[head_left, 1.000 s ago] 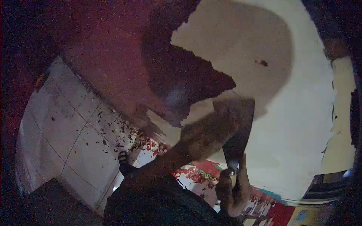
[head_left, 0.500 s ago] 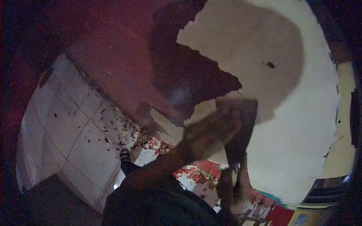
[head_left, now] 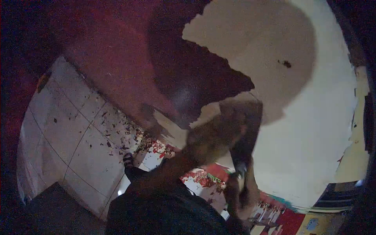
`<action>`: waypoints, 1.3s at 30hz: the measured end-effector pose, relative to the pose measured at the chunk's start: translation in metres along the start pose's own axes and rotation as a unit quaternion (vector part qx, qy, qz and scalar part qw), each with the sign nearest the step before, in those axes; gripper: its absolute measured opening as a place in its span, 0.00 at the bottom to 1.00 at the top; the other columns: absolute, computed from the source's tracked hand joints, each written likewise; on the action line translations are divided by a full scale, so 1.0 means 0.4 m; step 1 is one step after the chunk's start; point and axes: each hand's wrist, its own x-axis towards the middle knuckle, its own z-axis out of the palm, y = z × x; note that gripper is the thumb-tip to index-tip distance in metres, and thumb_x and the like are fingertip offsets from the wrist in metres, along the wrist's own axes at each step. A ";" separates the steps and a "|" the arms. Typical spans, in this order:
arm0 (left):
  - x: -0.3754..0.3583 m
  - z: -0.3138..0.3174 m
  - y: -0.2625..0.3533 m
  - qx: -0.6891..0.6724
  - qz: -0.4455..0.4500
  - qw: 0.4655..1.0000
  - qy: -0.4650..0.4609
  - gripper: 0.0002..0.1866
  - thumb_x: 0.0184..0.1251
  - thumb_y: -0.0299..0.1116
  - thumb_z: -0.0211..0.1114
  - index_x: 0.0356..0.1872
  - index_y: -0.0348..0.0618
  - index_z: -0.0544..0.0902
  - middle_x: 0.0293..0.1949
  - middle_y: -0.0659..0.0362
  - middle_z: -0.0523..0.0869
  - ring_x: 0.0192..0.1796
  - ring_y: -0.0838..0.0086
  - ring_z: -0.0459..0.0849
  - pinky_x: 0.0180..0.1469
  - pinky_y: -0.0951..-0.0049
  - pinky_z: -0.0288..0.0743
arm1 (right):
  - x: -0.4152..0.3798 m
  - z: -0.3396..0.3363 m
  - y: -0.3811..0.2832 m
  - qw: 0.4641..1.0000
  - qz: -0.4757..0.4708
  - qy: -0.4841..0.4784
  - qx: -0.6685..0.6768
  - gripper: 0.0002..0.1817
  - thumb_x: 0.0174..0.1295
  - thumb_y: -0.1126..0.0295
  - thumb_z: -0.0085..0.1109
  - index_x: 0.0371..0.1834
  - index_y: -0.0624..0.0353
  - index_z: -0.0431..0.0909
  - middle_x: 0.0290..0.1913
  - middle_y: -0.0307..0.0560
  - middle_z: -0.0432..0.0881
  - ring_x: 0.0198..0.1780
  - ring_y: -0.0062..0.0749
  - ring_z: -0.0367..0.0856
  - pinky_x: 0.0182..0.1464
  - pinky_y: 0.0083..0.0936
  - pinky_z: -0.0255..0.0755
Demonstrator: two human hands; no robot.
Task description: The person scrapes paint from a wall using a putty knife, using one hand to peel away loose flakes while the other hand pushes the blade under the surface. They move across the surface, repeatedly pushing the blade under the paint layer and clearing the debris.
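Observation:
A wide, dark scraper (head_left: pixel 250 127) stands with its broad edge against the wall, at the lower border of the torn dark red layer (head_left: pixel 219 74). Its narrow end points down into my right hand (head_left: pixel 243 194), whose fingers are closed round the handle. From the left, my left hand (head_left: pixel 215 137) reaches across the blade and grips it, with the fingers pressed together. Dim light and blur hide the finger details. Pale wall surface (head_left: pixel 297 145) shows beside the blade.
Dark and red flakes (head_left: pixel 137 137) lie scattered along the wall's foot on the tiled floor (head_left: pixel 78 133). A sandalled foot (head_left: pixel 128 159) stands near them. More red debris (head_left: pixel 203 178) lies below my hands. A small dark mark (head_left: pixel 287 64) is on the bared wall.
Both hands and the scraper have shifted slightly left in view, the blade's top edge also a little up. The grip of each hand looks the same.

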 end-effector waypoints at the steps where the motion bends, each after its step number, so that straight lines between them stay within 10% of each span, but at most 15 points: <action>1: 0.001 -0.006 -0.003 0.005 0.000 1.000 0.000 0.22 0.65 0.30 0.47 0.61 0.41 0.65 0.65 0.53 0.63 0.67 0.67 0.60 0.70 0.65 0.49 | 0.003 0.005 -0.019 0.999 0.005 0.014 -0.051 0.28 0.65 0.65 0.46 0.66 0.66 0.55 0.28 0.43 0.76 0.23 0.21 0.72 0.26 0.16 0.67; 11: -0.008 -0.006 -0.029 0.009 -0.010 1.000 0.005 0.22 0.66 0.31 0.43 0.62 0.40 0.63 0.65 0.52 0.61 0.68 0.66 0.57 0.71 0.64 0.46 | 0.014 0.021 0.058 0.993 0.065 -0.015 -0.098 0.28 0.61 0.74 0.49 0.67 0.55 0.57 0.22 0.36 0.72 0.20 0.18 0.68 0.21 0.17 0.65; 15: -0.037 0.033 -0.015 -0.264 -0.099 0.959 0.008 0.22 0.67 0.32 0.41 0.62 0.40 0.62 0.66 0.51 0.61 0.69 0.65 0.57 0.71 0.64 0.45 | 0.014 0.031 0.075 0.958 0.133 0.052 0.250 0.25 0.63 0.72 0.48 0.65 0.53 0.61 0.18 0.35 0.68 0.17 0.16 0.65 0.19 0.16 0.62; 16: -0.036 0.054 -0.026 -0.615 -0.168 0.770 0.034 0.22 0.67 0.32 0.41 0.62 0.40 0.62 0.66 0.51 0.61 0.69 0.65 0.56 0.72 0.64 0.45 | 0.028 0.030 0.070 0.956 0.175 0.041 0.230 0.24 0.65 0.68 0.47 0.65 0.52 0.61 0.18 0.35 0.67 0.16 0.16 0.64 0.17 0.16 0.62; 18: -0.019 0.058 -0.057 -0.884 -0.210 0.414 0.053 0.22 0.68 0.32 0.40 0.62 0.40 0.62 0.66 0.51 0.60 0.69 0.65 0.56 0.72 0.64 0.44 | 0.068 0.029 0.035 0.947 0.256 0.013 0.191 0.22 0.68 0.60 0.43 0.63 0.50 0.62 0.19 0.36 0.67 0.14 0.16 0.63 0.14 0.17 0.61; 20: -0.034 0.057 -0.039 -0.930 -0.185 0.310 0.061 0.22 0.68 0.32 0.39 0.62 0.39 0.62 0.66 0.51 0.60 0.69 0.65 0.56 0.72 0.64 0.43 | 0.045 0.072 0.038 0.975 -0.115 0.113 -0.154 0.21 0.69 0.56 0.40 0.63 0.47 0.63 0.17 0.35 0.66 0.11 0.16 0.62 0.10 0.18 0.59; 21: -0.045 0.058 -0.023 -0.941 -0.172 0.285 0.065 0.22 0.68 0.32 0.39 0.62 0.39 0.61 0.66 0.51 0.60 0.69 0.65 0.55 0.72 0.63 0.43 | 0.033 0.056 0.036 0.999 -0.004 0.048 -0.009 0.22 0.68 0.56 0.42 0.63 0.48 0.62 0.17 0.34 0.66 0.10 0.17 0.61 0.09 0.17 0.58; 23: -0.046 0.064 -0.013 -0.947 -0.151 0.273 0.070 0.22 0.69 0.32 0.38 0.62 0.39 0.61 0.66 0.51 0.60 0.69 0.65 0.55 0.72 0.63 0.42 | 0.032 0.026 0.012 0.927 0.238 0.026 0.289 0.23 0.67 0.55 0.43 0.63 0.50 0.62 0.17 0.34 0.66 0.09 0.17 0.61 0.09 0.16 0.57; 26: -0.036 0.067 -0.023 -0.954 -0.143 0.253 0.069 0.22 0.69 0.33 0.37 0.63 0.39 0.61 0.66 0.51 0.59 0.69 0.64 0.54 0.72 0.63 0.42 | 0.026 0.027 0.025 0.909 0.336 -0.012 0.247 0.27 0.67 0.56 0.43 0.65 0.57 0.58 0.20 0.36 0.68 0.14 0.16 0.65 0.12 0.14 0.60; 31: -0.041 0.069 -0.006 -0.960 -0.129 0.238 0.072 0.22 0.70 0.33 0.35 0.63 0.38 0.60 0.66 0.50 0.59 0.70 0.64 0.53 0.73 0.63 0.40 | 0.001 0.029 0.011 0.991 0.099 0.031 0.083 0.29 0.66 0.61 0.43 0.67 0.61 0.52 0.23 0.39 0.72 0.21 0.17 0.69 0.21 0.16 0.65; 35: -0.054 0.068 0.008 -0.964 -0.124 0.220 0.077 0.22 0.71 0.33 0.33 0.63 0.38 0.59 0.67 0.50 0.58 0.70 0.64 0.53 0.73 0.62 0.39 | -0.010 0.029 -0.031 0.966 0.164 0.059 0.190 0.15 0.64 0.56 0.49 0.31 0.56 0.75 0.19 0.35 0.73 0.17 0.18 0.67 0.18 0.16 0.60; 39: -0.055 0.058 -0.002 -0.962 -0.135 0.225 0.070 0.22 0.71 0.34 0.33 0.63 0.38 0.59 0.67 0.50 0.58 0.70 0.63 0.52 0.73 0.62 0.38 | -0.019 0.063 0.029 0.963 0.171 0.037 0.207 0.17 0.64 0.53 0.48 0.28 0.55 0.75 0.18 0.35 0.72 0.16 0.19 0.67 0.17 0.18 0.59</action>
